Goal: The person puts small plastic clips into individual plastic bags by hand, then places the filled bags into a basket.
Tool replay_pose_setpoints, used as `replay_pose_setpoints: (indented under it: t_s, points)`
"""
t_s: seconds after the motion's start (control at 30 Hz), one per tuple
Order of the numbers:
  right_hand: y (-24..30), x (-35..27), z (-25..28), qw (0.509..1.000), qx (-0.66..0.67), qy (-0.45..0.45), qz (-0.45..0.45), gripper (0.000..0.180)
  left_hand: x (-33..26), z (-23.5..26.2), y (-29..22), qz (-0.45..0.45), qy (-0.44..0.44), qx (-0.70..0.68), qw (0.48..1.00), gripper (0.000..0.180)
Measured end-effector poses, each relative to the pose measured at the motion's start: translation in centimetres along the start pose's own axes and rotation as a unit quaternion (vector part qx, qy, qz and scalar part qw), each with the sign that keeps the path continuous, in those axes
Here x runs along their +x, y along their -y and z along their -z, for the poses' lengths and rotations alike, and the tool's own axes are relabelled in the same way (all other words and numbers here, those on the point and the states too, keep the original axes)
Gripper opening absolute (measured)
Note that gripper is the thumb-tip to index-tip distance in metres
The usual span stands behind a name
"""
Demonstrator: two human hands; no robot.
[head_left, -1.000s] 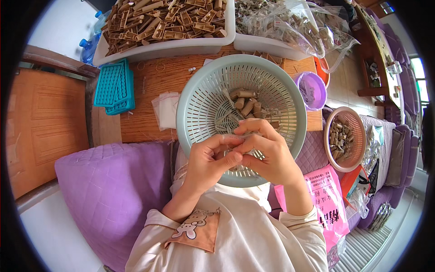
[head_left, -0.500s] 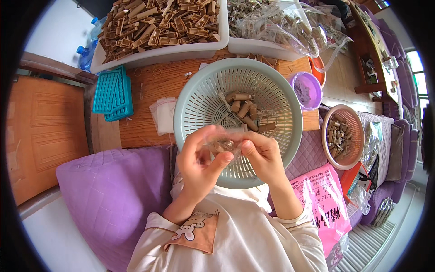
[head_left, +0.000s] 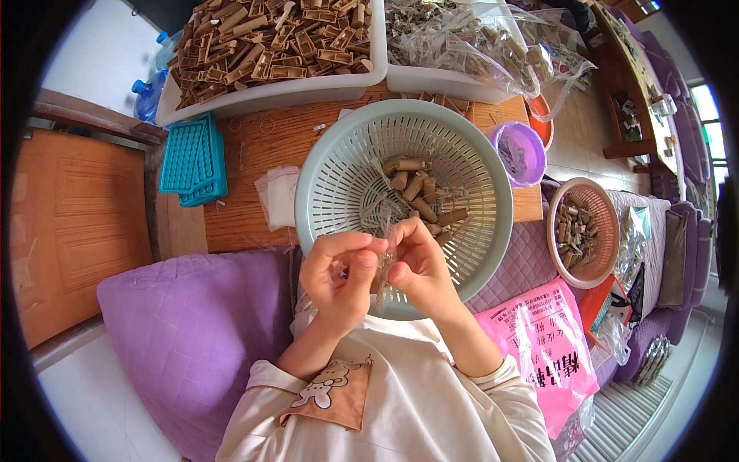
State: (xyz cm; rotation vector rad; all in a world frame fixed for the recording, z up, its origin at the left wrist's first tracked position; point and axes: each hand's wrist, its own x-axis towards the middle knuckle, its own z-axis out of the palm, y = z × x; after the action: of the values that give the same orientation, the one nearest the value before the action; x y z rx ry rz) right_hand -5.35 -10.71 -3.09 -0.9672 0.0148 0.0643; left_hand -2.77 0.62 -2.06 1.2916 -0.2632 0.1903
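Observation:
Over the near rim of a grey-green slotted basket [head_left: 312,162], both my hands pinch a small clear plastic bag [head_left: 384,266] with something brown inside. My left hand [head_left: 339,277] grips its left side with thumb and fingers curled together. From the other side, my right hand [head_left: 422,266] holds the bag's upper edge between thumb and fingers. What exactly lies in the bag is partly hidden by the fingers. Below and beyond the hands, the basket holds several brown cylindrical pieces [head_left: 416,185] in clear wrapping.
White tubs of brown plastic parts [head_left: 269,38] and bagged pieces [head_left: 462,46] stand at the back. Teal trays [head_left: 191,158] and flat clear bags [head_left: 279,196] lie left on the wooden table. A purple bucket [head_left: 531,173], pink basket [head_left: 613,239] and pink bag [head_left: 543,339] are rightward.
Both hands have drawn closer together and slightly nearer to my body. The clear bag has turned from lying broad across the fingers to standing narrow and upright between them.

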Motion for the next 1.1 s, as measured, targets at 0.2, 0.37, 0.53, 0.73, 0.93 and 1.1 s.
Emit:
replay_pose_setpoints:
  t_s: [0.2, 0.37, 0.53, 0.73, 0.93, 1.1]
  points:
    - [1.2, 0.0, -0.8, 0.999, -0.039, -0.007, -0.030, 0.027, -0.4, 0.5, 0.2, 0.034, -0.007, -0.057, 0.998, 0.012]
    - [0.6, -0.3, -1.1, 0.983, -0.174, -0.046, -0.027, 0.019, -0.4, 0.3, 0.0, -0.006, 0.019, -0.021, 1.000, 0.012]
    - [0.4, -0.2, -1.4, 0.989, -0.119, -0.089, -0.022, 0.012, 0.2, 0.7, 0.5, -0.087, 0.032, 0.036, 0.995, 0.013]
    - [0.5, -0.4, -0.5, 0.969, -0.219, -0.110, 0.029, 0.007, 1.9, 0.7, -1.8, -0.185, 0.130, 0.366, 0.903, 0.022]
    - [1.6, -0.4, -1.1, 0.868, -0.474, -0.105, 0.107, 0.014, 2.2, 0.6, -1.5, -0.152, 0.177, 0.401, 0.886, 0.017]
    - [2.6, -0.7, -1.2, 0.806, -0.561, -0.095, 0.160, 0.016, 2.5, 0.2, -0.9, -0.079, 0.166, 0.369, 0.911, 0.008]
